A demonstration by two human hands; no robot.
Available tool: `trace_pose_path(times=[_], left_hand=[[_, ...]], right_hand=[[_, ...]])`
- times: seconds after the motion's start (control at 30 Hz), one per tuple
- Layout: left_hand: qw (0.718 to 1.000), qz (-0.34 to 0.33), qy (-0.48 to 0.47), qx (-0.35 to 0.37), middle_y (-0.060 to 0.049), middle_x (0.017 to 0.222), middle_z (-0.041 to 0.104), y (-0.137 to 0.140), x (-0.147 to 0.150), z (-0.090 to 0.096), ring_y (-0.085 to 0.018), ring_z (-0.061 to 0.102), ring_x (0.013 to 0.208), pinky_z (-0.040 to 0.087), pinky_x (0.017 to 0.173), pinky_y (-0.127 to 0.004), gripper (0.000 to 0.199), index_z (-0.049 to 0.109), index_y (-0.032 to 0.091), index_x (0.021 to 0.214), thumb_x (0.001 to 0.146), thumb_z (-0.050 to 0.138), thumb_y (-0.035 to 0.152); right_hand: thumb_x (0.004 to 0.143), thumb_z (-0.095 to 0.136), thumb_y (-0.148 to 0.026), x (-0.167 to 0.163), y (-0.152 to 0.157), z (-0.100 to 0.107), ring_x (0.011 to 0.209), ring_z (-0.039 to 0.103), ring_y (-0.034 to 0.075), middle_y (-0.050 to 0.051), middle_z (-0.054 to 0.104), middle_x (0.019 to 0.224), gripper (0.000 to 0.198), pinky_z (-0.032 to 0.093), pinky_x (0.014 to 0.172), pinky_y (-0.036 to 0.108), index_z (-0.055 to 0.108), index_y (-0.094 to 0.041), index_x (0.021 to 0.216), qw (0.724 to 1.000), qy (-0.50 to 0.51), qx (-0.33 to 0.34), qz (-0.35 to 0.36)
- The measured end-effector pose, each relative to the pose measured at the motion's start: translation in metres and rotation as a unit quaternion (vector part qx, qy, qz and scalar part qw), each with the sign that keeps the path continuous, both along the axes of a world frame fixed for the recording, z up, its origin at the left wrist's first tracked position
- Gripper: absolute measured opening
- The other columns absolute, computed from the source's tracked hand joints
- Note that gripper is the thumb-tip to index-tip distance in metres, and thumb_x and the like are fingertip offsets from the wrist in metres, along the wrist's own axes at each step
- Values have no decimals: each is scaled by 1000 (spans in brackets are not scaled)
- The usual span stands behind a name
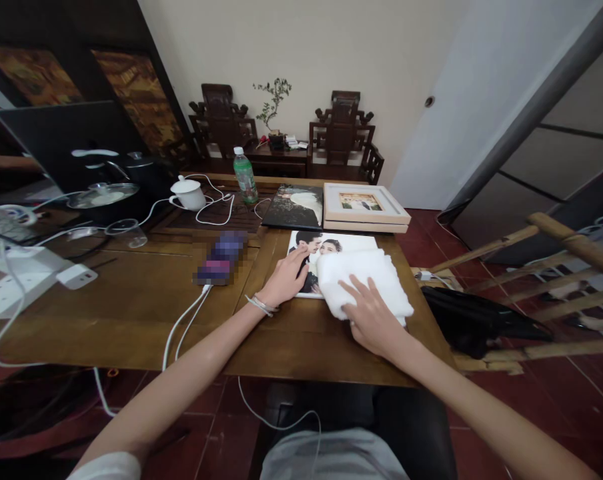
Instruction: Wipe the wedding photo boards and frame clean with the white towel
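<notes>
A white photo panel or album [366, 240] printed with a picture of a couple lies on the wooden table in front of me. My left hand [285, 275] rests on its left side, fingers stretched out and flat on the picture. Over the panel's right part lies a folded white cloth [391, 283], hiding much of the picture. My right hand [374, 320] presses on top of this cloth with its fingers spread apart, not wrapped around it.
Behind the panel are a dark photo album [294, 208] and framed photos [366, 217]. A green-labelled bottle [245, 177], a lidded white cup [189, 195] and a phone [223, 257] with a cable are to the left. A power strip [16, 283] sits far left.
</notes>
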State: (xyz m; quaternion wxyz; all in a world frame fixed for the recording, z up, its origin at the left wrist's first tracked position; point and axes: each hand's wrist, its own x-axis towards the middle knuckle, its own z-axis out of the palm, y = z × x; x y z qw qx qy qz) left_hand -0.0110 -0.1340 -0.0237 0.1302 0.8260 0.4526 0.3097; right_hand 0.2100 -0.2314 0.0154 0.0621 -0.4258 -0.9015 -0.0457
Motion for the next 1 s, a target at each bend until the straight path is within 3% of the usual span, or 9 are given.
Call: trace_pose_path(times=[0.13,0.37,0.5,0.6,0.77,0.9,1.0], left_hand=[[1000,6,6,-4,-11,144,44,0,0,0,-24,36,137,33,111,-48,40,46,19,132,93,38,23],[1000,0,4,1,-13,145,43,1,-1,-1,-23,35,137,33,111,-47,39,47,17,131,93,39,24],[1000,-9,8,6,-13,146,42,2,-3,-2,-22,33,138,31,112,-45,40,45,16,133,94,38,25],[1000,-6,8,-1,-11,146,42,3,-4,-2,-22,32,139,32,112,-45,40,45,18,133,94,38,25],[1000,-7,8,0,-13,146,42,3,-3,-3,-22,33,138,32,112,-46,41,44,16,134,94,38,24],[1000,1,11,-4,-14,145,43,4,-2,-5,-23,34,138,32,112,-47,41,45,14,133,93,38,23],[1000,5,9,-8,-13,145,43,3,-1,-5,-24,34,138,33,111,-48,40,45,15,132,93,37,23]], right_hand=[[69,48,-4,-2,-3,12,130,37,38,16,50,136,38,30,104,61,67,-17,99,1000,-14,-27,9],[77,43,-7,-15,75,31,103,59,30,17,65,105,35,43,85,39,63,-14,105,998,-26,-16,-53],[80,42,-9,-25,108,35,93,61,29,16,65,106,33,43,75,34,62,-15,106,997,-27,-12,-66],[82,41,-10,-29,117,35,96,60,30,17,64,108,33,43,76,35,62,-13,107,997,-26,-10,-69],[78,41,-5,-28,94,25,116,50,33,19,59,120,41,37,95,48,60,-11,114,997,-33,-8,-68],[76,42,-4,-19,44,14,134,32,36,16,48,138,44,25,106,58,62,-13,114,999,-31,-27,-35],[72,45,-4,-11,5,12,136,29,38,15,45,141,42,23,108,61,66,-14,107,999,-24,-48,-1]])
